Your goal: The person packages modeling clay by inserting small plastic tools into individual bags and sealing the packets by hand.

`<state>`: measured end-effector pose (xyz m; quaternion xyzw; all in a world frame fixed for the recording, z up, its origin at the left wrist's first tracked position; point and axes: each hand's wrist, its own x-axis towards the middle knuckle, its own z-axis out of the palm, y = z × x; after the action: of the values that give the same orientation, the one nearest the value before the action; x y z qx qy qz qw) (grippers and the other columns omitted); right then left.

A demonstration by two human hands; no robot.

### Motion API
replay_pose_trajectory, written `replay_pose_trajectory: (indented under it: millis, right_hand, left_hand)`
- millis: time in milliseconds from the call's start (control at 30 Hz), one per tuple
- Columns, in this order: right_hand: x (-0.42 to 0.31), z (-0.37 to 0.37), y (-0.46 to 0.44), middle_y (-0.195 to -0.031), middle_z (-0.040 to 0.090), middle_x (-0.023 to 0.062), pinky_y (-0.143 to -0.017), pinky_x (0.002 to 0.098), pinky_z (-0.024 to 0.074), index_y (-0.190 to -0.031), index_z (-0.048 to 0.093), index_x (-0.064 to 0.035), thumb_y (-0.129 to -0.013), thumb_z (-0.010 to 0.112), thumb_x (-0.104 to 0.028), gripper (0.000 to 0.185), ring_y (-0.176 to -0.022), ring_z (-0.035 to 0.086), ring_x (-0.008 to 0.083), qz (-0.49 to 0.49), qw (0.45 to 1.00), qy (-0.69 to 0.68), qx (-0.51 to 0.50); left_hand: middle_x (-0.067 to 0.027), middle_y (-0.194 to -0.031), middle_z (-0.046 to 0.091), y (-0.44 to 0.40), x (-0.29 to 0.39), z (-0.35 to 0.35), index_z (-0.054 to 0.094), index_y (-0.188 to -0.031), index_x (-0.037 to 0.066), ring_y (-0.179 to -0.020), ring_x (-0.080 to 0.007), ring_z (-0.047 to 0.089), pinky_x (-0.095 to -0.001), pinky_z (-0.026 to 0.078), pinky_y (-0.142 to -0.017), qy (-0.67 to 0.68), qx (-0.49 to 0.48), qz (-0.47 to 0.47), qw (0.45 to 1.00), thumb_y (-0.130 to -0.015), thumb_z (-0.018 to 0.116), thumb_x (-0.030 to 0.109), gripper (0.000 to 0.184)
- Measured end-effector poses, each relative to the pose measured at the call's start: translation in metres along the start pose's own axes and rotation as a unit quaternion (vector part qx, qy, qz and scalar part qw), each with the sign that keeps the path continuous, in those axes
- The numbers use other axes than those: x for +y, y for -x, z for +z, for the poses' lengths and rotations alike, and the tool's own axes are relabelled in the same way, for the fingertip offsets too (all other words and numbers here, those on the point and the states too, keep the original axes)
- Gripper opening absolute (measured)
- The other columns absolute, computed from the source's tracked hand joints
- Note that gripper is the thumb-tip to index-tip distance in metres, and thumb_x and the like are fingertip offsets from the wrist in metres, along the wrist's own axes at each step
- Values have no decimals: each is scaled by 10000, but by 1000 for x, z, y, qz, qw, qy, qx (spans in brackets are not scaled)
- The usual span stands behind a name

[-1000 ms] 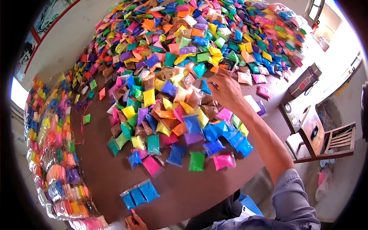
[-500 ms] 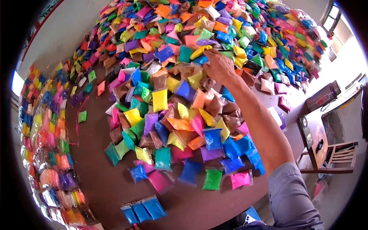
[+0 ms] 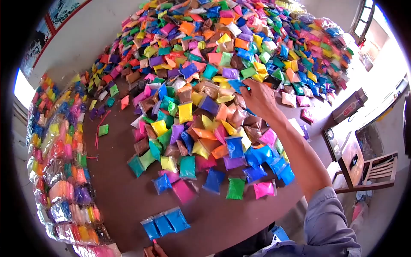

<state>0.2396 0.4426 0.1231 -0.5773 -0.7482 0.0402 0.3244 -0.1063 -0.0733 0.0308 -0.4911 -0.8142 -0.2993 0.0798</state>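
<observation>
Pinching blue packet (image 3: 235, 85) with right hand (image 3: 258, 95) by pile (image 3: 201, 135): hold gently, keep plastic whole. Near three blue packets (image 3: 164, 225) with left hand (image 3: 156, 251); can't see if gripping.

Bright light enters from the right, near the window (image 3: 363, 21), glaring around the flask (image 3: 349, 106) and paling that side of the tabletop (image 3: 239, 214). One pink packet (image 3: 184, 191) looks slightly blurred. Wide-angle distortion bends the edges, and black vignetting fills the corners.
</observation>
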Motion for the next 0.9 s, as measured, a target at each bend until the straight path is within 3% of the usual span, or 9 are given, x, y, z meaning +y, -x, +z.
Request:
replay_pose_trajectory:
  millis: [67,167,200,233,367,533,667,767,900]
  right_hand:
    - [-5,-21,24,-820,684,249,-733,544,519,-963,690,-33,-930,576,-242,241,-778,660,457,26,998,-59,-9]
    - [-18,-43,66,-746,678,106,-584,333,522,-874,619,39,-992,582,-202,271,-726,744,218,149,914,-366,-91]
    - [-32,-56,81,-752,655,69,-560,298,505,-865,615,47,-1005,583,-196,282,-718,732,171,194,892,-394,-104]
    - [-44,-65,97,-758,633,32,-536,262,487,-856,612,54,-1017,583,-190,294,-709,721,124,238,867,-422,-119]
    - [-88,-87,171,-820,629,13,-508,222,402,-942,658,3,-1030,571,-207,243,-693,694,109,266,816,-479,-182]
    - [-121,-74,267,-938,680,41,-523,212,432,-1328,587,-51,-1028,533,-171,328,-765,654,92,278,684,-634,-230]
    - [-150,-68,326,-946,697,97,-500,214,436,-1320,563,-64,-1070,486,-222,305,-700,651,102,339,601,-679,-250]
    - [-156,-53,355,-928,695,87,-501,209,439,-1251,588,-80,-1070,518,-259,264,-695,653,107,329,590,-675,-296]
    - [-170,-48,370,-874,692,53,-516,200,437,-1138,634,-73,-1041,606,-281,232,-700,647,90,303,666,-608,-309]
  left_hand:
    - [-129,-751,640,-6,11,-5,687,-835,38,-624,-296,610,-407,488,-549,-22,10,16,1000,-938,755,216,216]
    - [-147,-756,636,-7,14,-6,690,-829,49,-656,-315,619,-422,495,-572,-8,10,1,1000,-938,754,230,221]
    - [-157,-844,691,-4,10,-13,720,-957,17,-731,-279,656,-403,531,-650,-57,-64,-25,996,-962,724,274,257]
    - [-126,-700,565,-3,0,-5,558,-807,58,-623,-345,588,-465,429,-545,-22,-32,-12,999,-933,688,160,208]
    - [-112,-716,600,-6,7,-9,583,-806,86,-643,-347,618,-466,448,-546,-24,1,30,999,-918,708,151,180]
    - [-95,-709,613,-7,7,-13,599,-806,96,-632,-329,625,-451,456,-543,-16,6,31,999,-904,731,163,178]
    - [-86,-711,622,-4,3,-11,590,-791,93,-621,-317,623,-435,455,-541,3,19,24,1000,-888,756,175,209]
    - [-82,-723,628,-5,4,-13,583,-784,86,-625,-312,624,-433,462,-547,8,19,24,999,-886,754,156,211]
    - [-82,-743,644,-3,1,-12,623,-826,84,-651,-295,639,-428,477,-566,28,21,21,999,-873,768,145,165]
